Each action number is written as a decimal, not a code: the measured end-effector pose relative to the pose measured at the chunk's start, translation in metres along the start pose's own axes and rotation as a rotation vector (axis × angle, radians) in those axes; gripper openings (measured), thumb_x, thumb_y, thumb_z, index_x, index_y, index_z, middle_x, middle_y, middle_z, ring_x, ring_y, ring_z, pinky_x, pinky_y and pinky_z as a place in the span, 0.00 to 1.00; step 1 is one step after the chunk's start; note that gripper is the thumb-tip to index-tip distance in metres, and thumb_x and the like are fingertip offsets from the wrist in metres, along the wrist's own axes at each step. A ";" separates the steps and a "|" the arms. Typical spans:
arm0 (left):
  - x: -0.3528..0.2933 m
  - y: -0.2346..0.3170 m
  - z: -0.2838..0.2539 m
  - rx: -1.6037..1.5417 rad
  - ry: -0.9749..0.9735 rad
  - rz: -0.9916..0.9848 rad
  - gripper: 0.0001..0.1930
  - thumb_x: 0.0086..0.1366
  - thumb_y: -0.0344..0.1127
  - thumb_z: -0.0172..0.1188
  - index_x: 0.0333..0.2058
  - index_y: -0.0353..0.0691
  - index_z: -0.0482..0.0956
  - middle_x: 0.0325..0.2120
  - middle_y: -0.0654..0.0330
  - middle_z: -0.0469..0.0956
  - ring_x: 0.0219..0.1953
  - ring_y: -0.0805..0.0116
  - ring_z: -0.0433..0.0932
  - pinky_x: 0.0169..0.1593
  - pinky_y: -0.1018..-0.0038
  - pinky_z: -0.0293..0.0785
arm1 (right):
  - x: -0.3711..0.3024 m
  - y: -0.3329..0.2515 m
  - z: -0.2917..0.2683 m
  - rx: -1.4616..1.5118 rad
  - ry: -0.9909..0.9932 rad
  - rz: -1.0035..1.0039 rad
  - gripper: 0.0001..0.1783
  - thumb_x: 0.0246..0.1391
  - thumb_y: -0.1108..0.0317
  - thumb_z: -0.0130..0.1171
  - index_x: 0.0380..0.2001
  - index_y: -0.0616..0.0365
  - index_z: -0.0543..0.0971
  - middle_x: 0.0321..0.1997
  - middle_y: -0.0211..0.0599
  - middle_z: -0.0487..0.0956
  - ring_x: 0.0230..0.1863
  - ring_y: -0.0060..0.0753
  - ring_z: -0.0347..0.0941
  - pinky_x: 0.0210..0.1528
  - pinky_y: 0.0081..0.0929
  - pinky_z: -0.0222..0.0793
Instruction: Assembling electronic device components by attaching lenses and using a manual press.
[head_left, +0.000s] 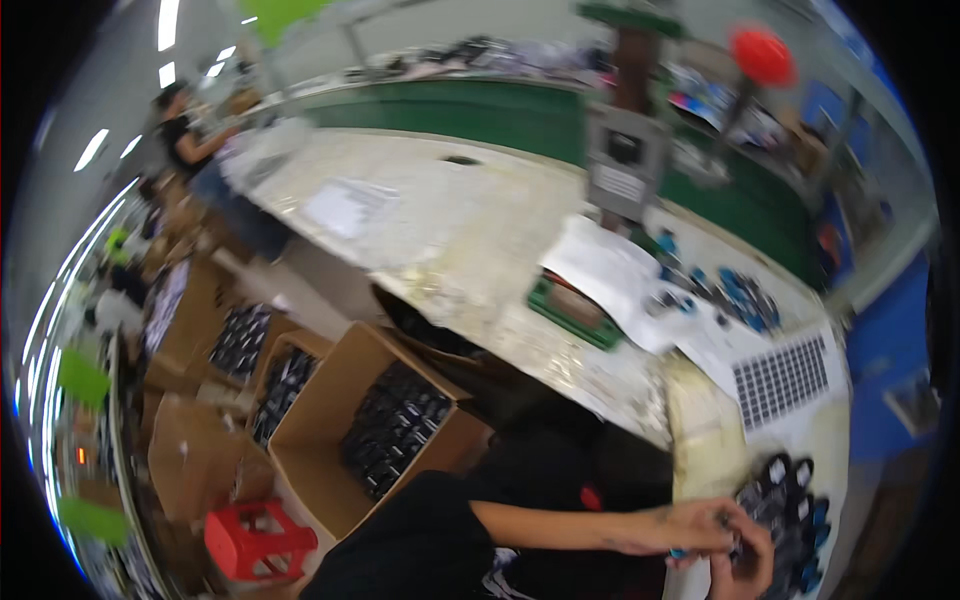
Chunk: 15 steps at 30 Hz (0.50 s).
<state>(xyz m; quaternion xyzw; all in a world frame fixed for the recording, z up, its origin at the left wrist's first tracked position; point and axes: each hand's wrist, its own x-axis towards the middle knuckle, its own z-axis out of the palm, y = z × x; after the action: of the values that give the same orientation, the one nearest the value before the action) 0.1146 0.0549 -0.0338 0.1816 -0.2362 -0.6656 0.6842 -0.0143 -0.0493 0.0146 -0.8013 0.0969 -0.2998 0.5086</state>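
Note:
My left hand (pixel 690 527) reaches in from the left at the lower right, over the near corner of the table. Its fingers are pinched together, with a small dark bit at their tips; motion smears what it is. Beside it and touching it, my right hand (pixel 748 562) is curled, partly cut by the lower edge. A small teal bit shows under the left fingers, and I cannot tell whether it is held. Just right of both hands lies a pile of black and teal small items (pixel 800 515). A white sheet with dark square labels (pixel 785 380) lies beyond them.
A green tray (pixel 572 312) sits partly under white paper (pixel 605 265). More teal and dark pieces (pixel 745 298) lie behind. A grey box on a post (pixel 627 165) rises from the table (pixel 480 225). Cardboard boxes (pixel 310 425) of black items and a red stool (pixel 255 540) stand left. A person (pixel 190 140) works far left.

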 end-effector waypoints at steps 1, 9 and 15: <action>-0.002 0.007 -0.004 0.057 0.075 -0.048 0.25 0.68 0.43 0.57 0.59 0.40 0.62 0.25 0.67 0.72 0.20 0.80 0.69 0.20 0.83 0.62 | 0.002 0.012 -0.009 -0.108 -0.032 -0.030 0.18 0.49 0.68 0.66 0.44 0.63 0.79 0.41 0.48 0.79 0.43 0.41 0.76 0.45 0.35 0.72; -0.030 0.033 -0.024 0.276 0.406 -0.006 0.21 0.71 0.39 0.53 0.58 0.37 0.64 0.25 0.57 0.72 0.19 0.71 0.70 0.18 0.80 0.62 | 0.049 0.026 -0.110 -0.641 0.447 0.207 0.19 0.46 0.75 0.68 0.43 0.64 0.80 0.37 0.35 0.79 0.34 0.24 0.73 0.39 0.23 0.70; -0.013 0.024 -0.023 0.380 0.332 -0.065 0.20 0.71 0.37 0.51 0.58 0.35 0.63 0.26 0.57 0.71 0.20 0.72 0.70 0.19 0.81 0.63 | 0.036 0.026 -0.120 -0.759 0.152 0.269 0.18 0.44 0.74 0.69 0.41 0.64 0.79 0.40 0.38 0.79 0.37 0.32 0.75 0.39 0.25 0.71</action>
<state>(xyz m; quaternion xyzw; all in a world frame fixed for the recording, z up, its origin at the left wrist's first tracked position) 0.1478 0.0679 -0.0401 0.4213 -0.2355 -0.5921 0.6453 -0.0514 -0.1685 0.0420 -0.8879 0.3416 -0.2319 0.2030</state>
